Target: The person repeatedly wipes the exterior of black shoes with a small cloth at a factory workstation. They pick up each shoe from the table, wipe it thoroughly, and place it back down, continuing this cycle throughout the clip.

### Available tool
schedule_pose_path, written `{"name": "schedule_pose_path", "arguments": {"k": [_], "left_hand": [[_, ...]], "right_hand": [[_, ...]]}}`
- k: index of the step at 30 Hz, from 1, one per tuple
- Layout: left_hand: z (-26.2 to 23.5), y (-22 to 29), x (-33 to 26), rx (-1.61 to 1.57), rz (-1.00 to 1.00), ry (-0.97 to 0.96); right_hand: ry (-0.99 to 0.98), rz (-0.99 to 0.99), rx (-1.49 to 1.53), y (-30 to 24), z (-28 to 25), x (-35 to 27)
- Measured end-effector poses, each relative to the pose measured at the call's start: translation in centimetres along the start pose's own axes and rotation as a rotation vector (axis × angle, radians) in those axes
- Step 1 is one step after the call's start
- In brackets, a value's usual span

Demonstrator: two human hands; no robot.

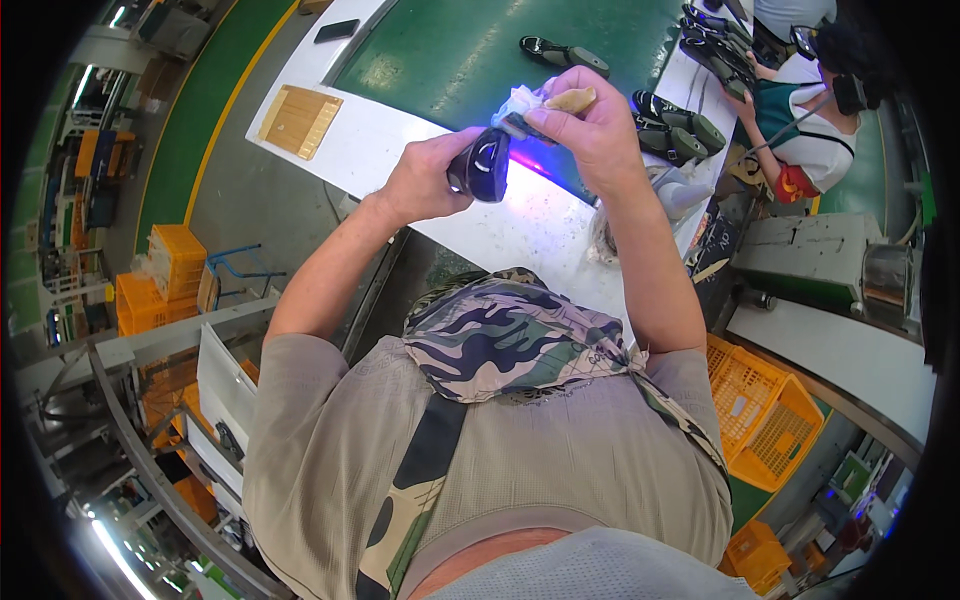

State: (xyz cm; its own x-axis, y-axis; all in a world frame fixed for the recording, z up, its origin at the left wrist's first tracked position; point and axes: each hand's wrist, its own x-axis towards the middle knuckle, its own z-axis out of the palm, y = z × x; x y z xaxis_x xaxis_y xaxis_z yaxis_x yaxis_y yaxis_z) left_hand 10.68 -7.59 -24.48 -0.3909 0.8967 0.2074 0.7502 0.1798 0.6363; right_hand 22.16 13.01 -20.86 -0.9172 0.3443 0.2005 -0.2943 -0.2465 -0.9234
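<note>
Black shoe (pixel 480 165) with white markings, whitish cloth (pixel 522 100), green belt (pixel 480 50), white tabletop (pixel 520 220), orange crates (pixel 765 410), a camouflage cap (pixel 510 335), perhaps green-grey

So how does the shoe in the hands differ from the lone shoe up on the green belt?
The held shoe is off the surface, gripped by the left hand while the right hand presses a white cloth to it; the belt shoe lies untouched on the green belt. The held shoe catches a violet glow; the belt shoe does not. Both look dark.
</note>
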Motion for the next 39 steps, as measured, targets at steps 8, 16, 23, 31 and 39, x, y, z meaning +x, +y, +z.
{"name": "schedule_pose_path", "arguments": {"k": [8,16,23,31,39], "left_hand": [[-1.8,1.9,-2.5,-0.213,-0.251,-0.244],[-0.9,0.6,-7.3,-0.613,-0.417,-0.230],[-0.5,1.9,-11.6,-0.956,-0.601,-0.035],[0.3,0.9,-16.8,-1.203,-0.684,0.212],[-0.4,0.0,-21.5,-1.318,-0.606,0.592]], "right_hand": [[-0.091,-0.199,-0.148,1.1,0.6,1.4],[-0.300,-0.250,-0.231,3.0,2.9,1.5],[-0.495,-0.186,-0.219,6.4,5.6,-0.3],[-0.694,-0.040,-0.196,9.0,8.7,-3.0],[-0.919,0.169,-0.203,10.1,11.1,-3.8]]}}
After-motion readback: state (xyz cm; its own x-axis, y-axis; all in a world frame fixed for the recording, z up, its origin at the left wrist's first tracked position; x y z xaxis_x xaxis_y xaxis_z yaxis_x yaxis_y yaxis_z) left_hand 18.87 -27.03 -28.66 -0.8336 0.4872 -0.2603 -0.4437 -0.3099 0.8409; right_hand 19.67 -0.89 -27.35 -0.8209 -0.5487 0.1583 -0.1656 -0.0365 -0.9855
